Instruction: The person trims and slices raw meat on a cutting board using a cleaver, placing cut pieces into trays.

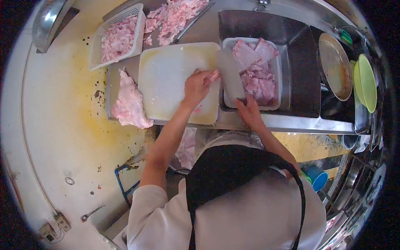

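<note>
My right hand is closed round the near end of a wide cleaver. Its flat grey blade lies across the gap between the cutting board and the tub, over the tub's left rim. Above the right part of the white cutting board, my left hand is closed with a small pink piece of meat at its fingertips. Pieces of raw meat fill the white plastic tub in the sink. A large slab of pale raw meat rests left of the board, at the counter's edge.
A white perforated basket of meat trimmings stands at the back left. More trimmings are heaped beside it, next to a long metal rod. Right of the sink are a round metal pan and a green basin.
</note>
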Tool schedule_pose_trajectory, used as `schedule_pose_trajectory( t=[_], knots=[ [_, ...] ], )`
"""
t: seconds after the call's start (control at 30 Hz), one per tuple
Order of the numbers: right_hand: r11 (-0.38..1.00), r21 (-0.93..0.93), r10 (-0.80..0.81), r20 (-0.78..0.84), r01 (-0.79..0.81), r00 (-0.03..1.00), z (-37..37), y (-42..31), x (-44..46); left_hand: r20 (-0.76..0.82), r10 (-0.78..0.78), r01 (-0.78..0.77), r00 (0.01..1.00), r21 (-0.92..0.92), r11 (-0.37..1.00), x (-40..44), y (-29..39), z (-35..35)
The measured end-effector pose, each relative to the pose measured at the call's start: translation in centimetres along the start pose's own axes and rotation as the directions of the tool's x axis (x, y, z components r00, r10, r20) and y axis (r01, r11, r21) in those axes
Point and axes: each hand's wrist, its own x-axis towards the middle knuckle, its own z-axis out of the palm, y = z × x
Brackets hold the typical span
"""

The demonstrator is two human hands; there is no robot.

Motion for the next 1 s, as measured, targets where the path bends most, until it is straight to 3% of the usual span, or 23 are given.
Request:
schedule_pose_trajectory(
  t=[0.13,0.23,0.33,0.43,0.53,0.67,0.73,0.83,0.93,1.0],
  knots=[
    [0.998,0.051,-0.016,-0.139,0.023,0.990,0.9,-4.4,2.4,0.033,-0.043,0.043,0.999,0.006,0.999,1.7,1.8,1.2],
    [0.964,-0.135,-0.262,-0.324,0.230,0.909,1.4,-3.6,3.9,-0.074,0.022,-0.023,0.997,-0.017,1.000,2.8,2.0,2.6],
    [1.000,0.001,0.008,-0.186,-0.008,0.982,0.6,-2.9,4.1,-0.104,0.082,-0.081,0.991,0.011,0.997,3.3,1.1,3.8],
    [0.995,-0.055,-0.098,-0.276,0.086,0.956,1.7,-1.8,5.3,0.060,-0.090,0.096,0.994,-0.098,0.991,3.1,1.3,2.6],
    [0.993,0.002,-0.116,-0.220,0.119,0.969,1.7,-3.5,5.3,0.115,-0.051,0.073,0.992,-0.200,0.977,2.6,-0.2,2.4],
    [0.981,-0.090,-0.192,-0.340,0.171,0.921,3.8,-1.8,7.7,0.003,0.042,-0.041,0.999,-0.178,0.983,2.6,0.2,2.3],
    [0.978,-0.119,-0.198,-0.305,0.169,0.931,4.1,-1.3,7.8,0.011,0.015,-0.012,1.000,-0.211,0.977,2.5,0.3,2.2],
    [1.000,-0.023,0.008,-0.084,-0.010,0.996,3.7,0.3,5.8,0.043,0.020,-0.009,0.999,-0.240,0.971,2.2,0.0,2.0],
    [1.000,-0.016,0.015,-0.026,-0.016,1.000,3.3,3.0,1.1,0.087,-0.171,0.190,0.981,-0.560,0.806,1.8,-1.7,3.0],
    [0.996,0.018,0.086,0.062,-0.087,0.994,2.2,4.3,-1.9,0.154,-0.281,0.301,0.947,-0.732,0.611,2.0,-1.1,1.4]
  ],
)
